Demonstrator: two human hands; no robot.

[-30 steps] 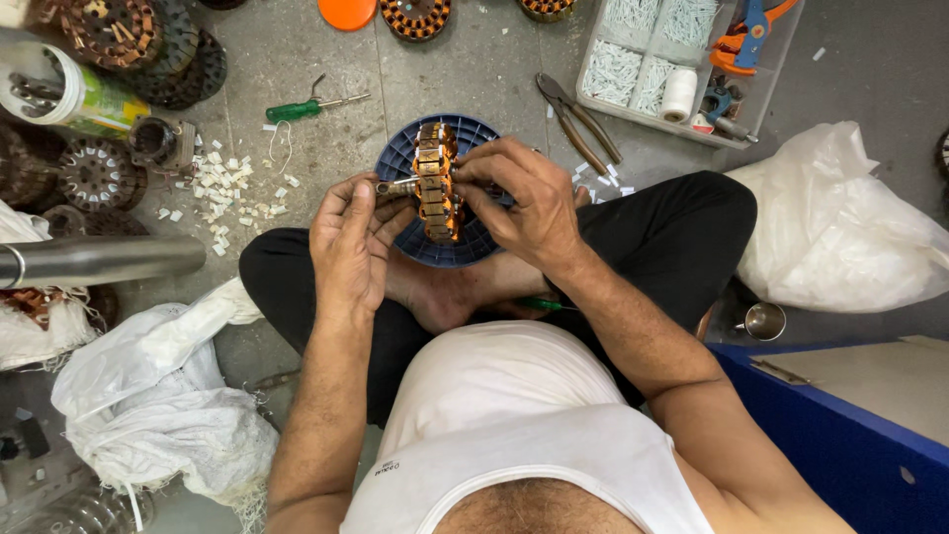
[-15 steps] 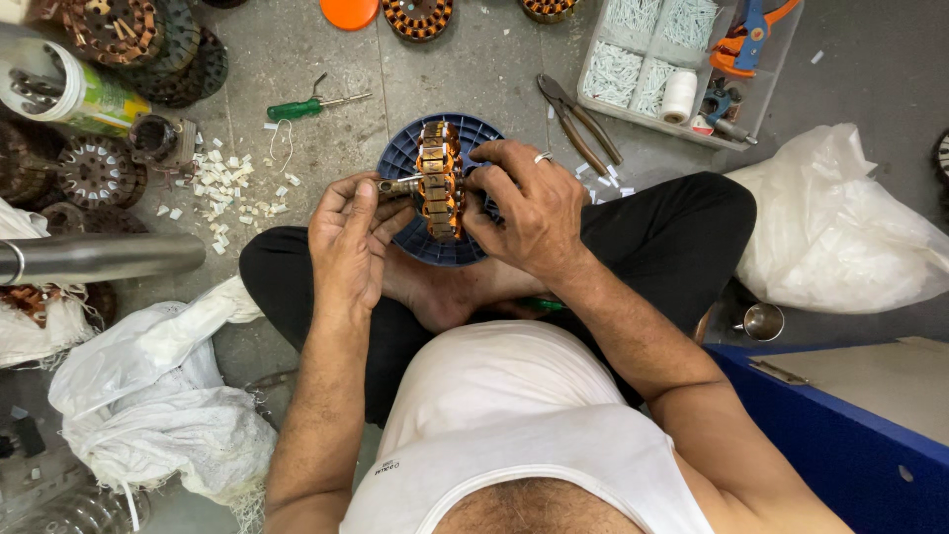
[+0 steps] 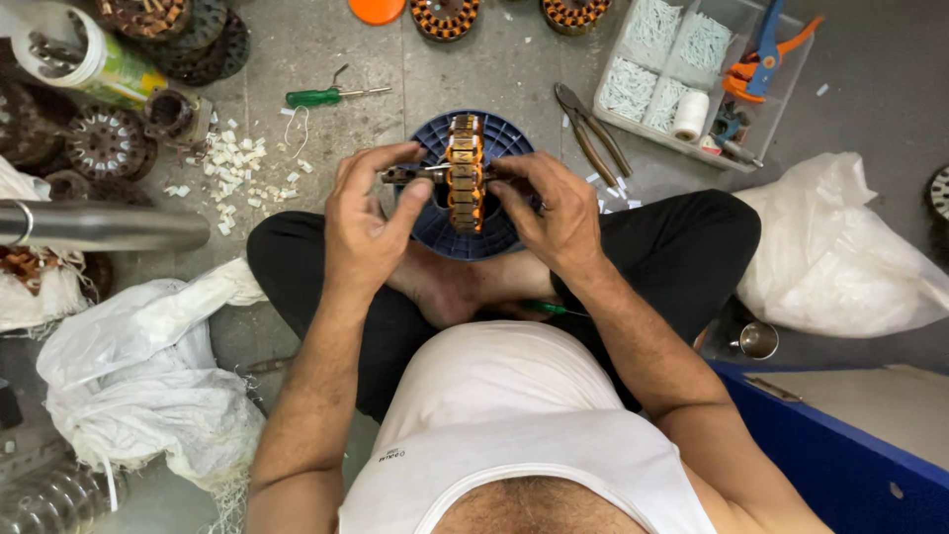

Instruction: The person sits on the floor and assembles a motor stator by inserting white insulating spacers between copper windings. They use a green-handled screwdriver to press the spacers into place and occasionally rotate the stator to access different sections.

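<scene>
A: What's moved vs. a sec ago?

B: Right hand (image 3: 559, 213) has slid round from over the top of the stator (image 3: 464, 173) to its right side; left hand (image 3: 366, 222) is about where it was. Stator stays on edge, same spot.

A: Where's the stator exactly?

B: Held upright between both hands, above the blue dish (image 3: 440, 222), which sits on the floor (image 3: 326, 49) just in front of the crossed legs. Copper windings show along its rim.

A: Hands, what state?

B: Left: fingers curled, thumb and forefinger pinching a small dark piece (image 3: 403, 175) that sticks out of the stator's left face. Right: fingers closed on the stator's right side, thumb underneath. Neither is spread.

A: Other stuff nearby?

B: Pliers (image 3: 590, 133) on the floor just right of the dish. Green-handled screwdriver (image 3: 321, 97) upper left, well apart from the hands. White scraps (image 3: 232, 173) scattered left of the dish. Clear tray (image 3: 692, 74) w/ white bits, a thread spool and an orange-blue tool at upper right. More stators (image 3: 445, 15) along the top edge. White bags (image 3: 148, 376) left and right of the legs. Metal pipe (image 3: 99, 225) at far left.
</scene>
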